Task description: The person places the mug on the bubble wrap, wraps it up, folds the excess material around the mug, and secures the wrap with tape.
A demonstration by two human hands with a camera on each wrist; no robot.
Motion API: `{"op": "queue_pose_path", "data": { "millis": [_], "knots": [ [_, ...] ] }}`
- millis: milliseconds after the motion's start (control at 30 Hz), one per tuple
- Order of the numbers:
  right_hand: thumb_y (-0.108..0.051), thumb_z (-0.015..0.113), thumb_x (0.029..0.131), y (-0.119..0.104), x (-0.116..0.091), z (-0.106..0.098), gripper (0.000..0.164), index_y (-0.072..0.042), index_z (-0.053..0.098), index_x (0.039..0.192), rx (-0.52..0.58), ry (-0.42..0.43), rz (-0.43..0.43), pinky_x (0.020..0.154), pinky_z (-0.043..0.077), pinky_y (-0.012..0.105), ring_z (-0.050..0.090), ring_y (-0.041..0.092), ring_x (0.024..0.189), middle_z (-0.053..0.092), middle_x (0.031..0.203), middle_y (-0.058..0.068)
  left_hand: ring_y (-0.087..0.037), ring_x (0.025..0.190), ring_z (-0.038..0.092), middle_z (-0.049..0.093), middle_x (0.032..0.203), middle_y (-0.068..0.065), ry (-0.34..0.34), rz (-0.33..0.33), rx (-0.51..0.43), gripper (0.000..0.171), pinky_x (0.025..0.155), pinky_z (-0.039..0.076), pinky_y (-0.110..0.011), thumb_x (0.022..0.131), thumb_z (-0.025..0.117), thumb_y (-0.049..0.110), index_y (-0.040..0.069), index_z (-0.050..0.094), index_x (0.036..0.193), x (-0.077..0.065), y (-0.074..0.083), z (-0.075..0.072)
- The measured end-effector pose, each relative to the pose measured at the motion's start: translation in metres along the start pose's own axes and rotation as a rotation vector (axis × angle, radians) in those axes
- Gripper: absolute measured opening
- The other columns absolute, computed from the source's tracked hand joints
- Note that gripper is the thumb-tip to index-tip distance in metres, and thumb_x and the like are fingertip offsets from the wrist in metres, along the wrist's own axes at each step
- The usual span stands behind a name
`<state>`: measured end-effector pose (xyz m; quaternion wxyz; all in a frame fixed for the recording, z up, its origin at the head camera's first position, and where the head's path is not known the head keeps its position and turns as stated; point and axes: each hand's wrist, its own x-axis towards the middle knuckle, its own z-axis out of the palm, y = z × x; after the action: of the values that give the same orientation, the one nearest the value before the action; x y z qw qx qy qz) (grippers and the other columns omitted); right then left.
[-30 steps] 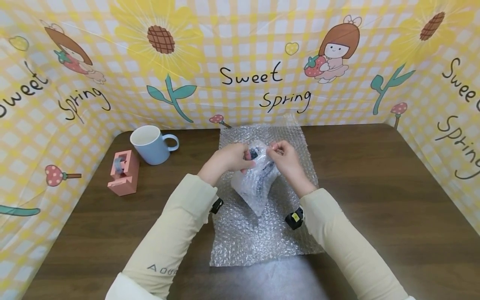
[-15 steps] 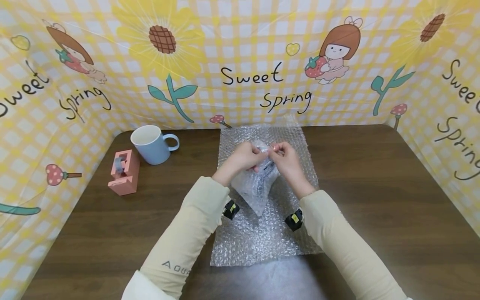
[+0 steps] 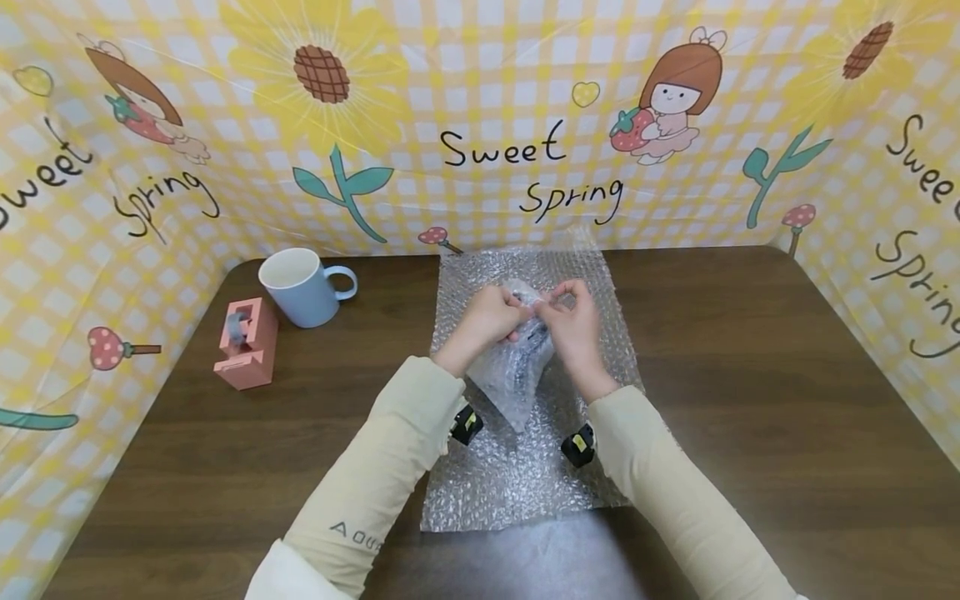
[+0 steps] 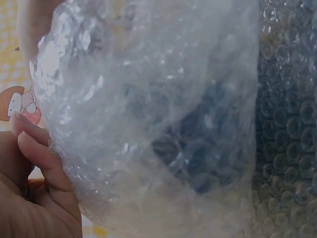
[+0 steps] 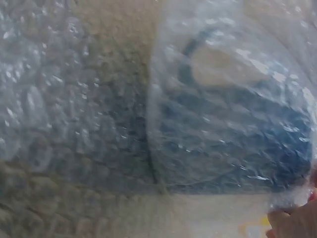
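Note:
A bundle in bubble wrap (image 3: 512, 379) stands on a flat sheet of bubble wrap (image 3: 517, 492) in the middle of the table. Through the film in the right wrist view shows a dark blue thing (image 5: 223, 134) with a loop like a mug's handle; its exact kind is blurred by the wrap. At the bundle's top, my left hand (image 3: 491, 317) pinches the gathered film from the left. My right hand (image 3: 576, 325) pinches the same film from the right, fingertips meeting those of the left. Folds and fingers hide part of the opening.
A light blue mug (image 3: 303, 292) stands at the back left of the brown table (image 3: 750, 400). In front of it is a pink tape dispenser (image 3: 250, 346) with a roll of tape. A yellow checked cloth (image 3: 495, 100) forms walls behind and at both sides.
My left hand has moved right along the top of the bundle until its fingertips meet the right hand's. The dark gap at the top is now mostly covered. The right hand has shifted only slightly.

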<state>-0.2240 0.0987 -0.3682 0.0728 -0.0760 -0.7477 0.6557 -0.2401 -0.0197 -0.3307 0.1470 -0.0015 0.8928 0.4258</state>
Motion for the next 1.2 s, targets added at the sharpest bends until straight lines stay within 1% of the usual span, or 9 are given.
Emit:
{"op": "queue_pose_path", "data": {
  "millis": [267, 567, 667, 767, 833, 900, 967, 1033, 1200],
  "knots": [
    [-0.005, 0.059, 0.090, 0.008, -0.007, 0.004, 0.023, 0.009, 0.063, 0.107, 0.000, 0.043, -0.069, 0.104, 0.046, 0.039, 0.049, 0.038, 0.130, 0.029, 0.151, 0.026, -0.004, 0.043, 0.047, 0.051, 0.053, 0.003, -0.013, -0.011, -0.037, 0.021, 0.043, 0.042, -0.013, 0.091, 0.064, 0.018, -0.001, 0.068, 0.099, -0.001, -0.002, 0.000],
    [-0.012, 0.057, 0.094, 0.014, -0.011, 0.009, 0.030, 0.002, 0.064, 0.119, 0.061, 0.066, -0.072, 0.107, 0.043, 0.031, 0.044, 0.020, 0.136, 0.049, 0.143, 0.018, -0.004, 0.042, 0.048, 0.051, 0.053, 0.002, -0.033, -0.009, -0.046, 0.028, 0.044, 0.042, -0.013, 0.092, 0.064, 0.020, -0.004, 0.064, 0.105, -0.001, -0.003, -0.002],
    [-0.011, 0.054, 0.094, 0.015, -0.012, 0.008, 0.031, -0.001, 0.064, 0.121, 0.041, 0.054, -0.073, 0.087, 0.049, 0.017, 0.060, 0.012, 0.108, 0.056, 0.136, 0.013, -0.003, 0.042, 0.049, 0.052, 0.054, 0.003, -0.047, -0.005, -0.053, 0.031, 0.045, 0.043, -0.012, 0.091, 0.064, 0.020, -0.005, 0.063, 0.110, -0.002, -0.003, -0.004],
    [-0.011, 0.052, 0.094, 0.015, -0.010, 0.006, 0.033, -0.004, 0.063, 0.124, -0.034, 0.027, -0.081, 0.059, 0.040, 0.012, 0.052, 0.004, 0.069, 0.064, 0.126, 0.013, -0.003, 0.043, 0.050, 0.053, 0.054, 0.003, -0.081, 0.007, -0.039, 0.032, 0.046, 0.045, -0.012, 0.093, 0.062, 0.021, -0.005, 0.063, 0.111, -0.002, -0.002, -0.007],
    [-0.012, 0.051, 0.094, 0.014, -0.009, 0.005, 0.035, -0.005, 0.061, 0.126, -0.090, 0.005, -0.086, 0.054, 0.036, 0.013, 0.043, 0.000, 0.060, 0.065, 0.124, 0.012, -0.002, 0.042, 0.050, 0.052, 0.051, 0.004, -0.109, 0.032, 0.023, 0.029, 0.047, 0.044, -0.013, 0.094, 0.060, 0.023, -0.003, 0.067, 0.103, -0.002, -0.001, -0.011],
    [-0.014, 0.049, 0.094, 0.013, -0.007, 0.004, 0.038, -0.006, 0.058, 0.130, -0.161, -0.018, -0.082, 0.049, 0.032, 0.016, 0.035, 0.002, 0.051, 0.070, 0.100, 0.012, -0.002, 0.040, 0.046, 0.049, 0.047, 0.005, -0.137, 0.066, 0.109, 0.030, 0.046, 0.041, -0.014, 0.095, 0.059, 0.026, 0.000, 0.068, 0.084, 0.000, 0.000, -0.015],
    [-0.017, 0.047, 0.095, 0.012, -0.005, 0.002, 0.041, -0.007, 0.055, 0.134, -0.240, -0.039, -0.068, 0.047, 0.030, 0.018, 0.031, 0.005, 0.049, 0.060, 0.074, 0.008, -0.003, 0.038, 0.040, 0.044, 0.042, 0.006, -0.156, 0.105, 0.205, 0.040, 0.044, 0.037, -0.016, 0.096, 0.057, 0.029, 0.007, 0.060, 0.064, 0.002, 0.001, -0.017],
    [-0.020, 0.046, 0.095, 0.011, -0.003, 0.000, 0.043, -0.008, 0.052, 0.136, -0.296, -0.064, -0.046, 0.048, 0.031, 0.020, 0.030, 0.007, 0.049, 0.052, 0.068, 0.005, -0.004, 0.036, 0.036, 0.040, 0.039, 0.006, -0.165, 0.134, 0.268, 0.049, 0.042, 0.033, -0.018, 0.097, 0.055, 0.031, 0.012, 0.047, 0.052, 0.003, 0.002, -0.019],
    [-0.024, 0.043, 0.097, 0.008, 0.002, -0.008, 0.047, -0.006, 0.046, 0.140, -0.314, -0.167, 0.010, 0.054, 0.032, 0.022, 0.029, 0.010, 0.053, 0.063, 0.109, 0.018, -0.006, 0.035, 0.031, 0.035, 0.038, 0.005, -0.135, 0.170, 0.304, 0.056, 0.039, 0.025, -0.019, 0.097, 0.054, 0.031, 0.015, 0.037, 0.047, 0.003, 0.001, -0.015]
  ]
}}
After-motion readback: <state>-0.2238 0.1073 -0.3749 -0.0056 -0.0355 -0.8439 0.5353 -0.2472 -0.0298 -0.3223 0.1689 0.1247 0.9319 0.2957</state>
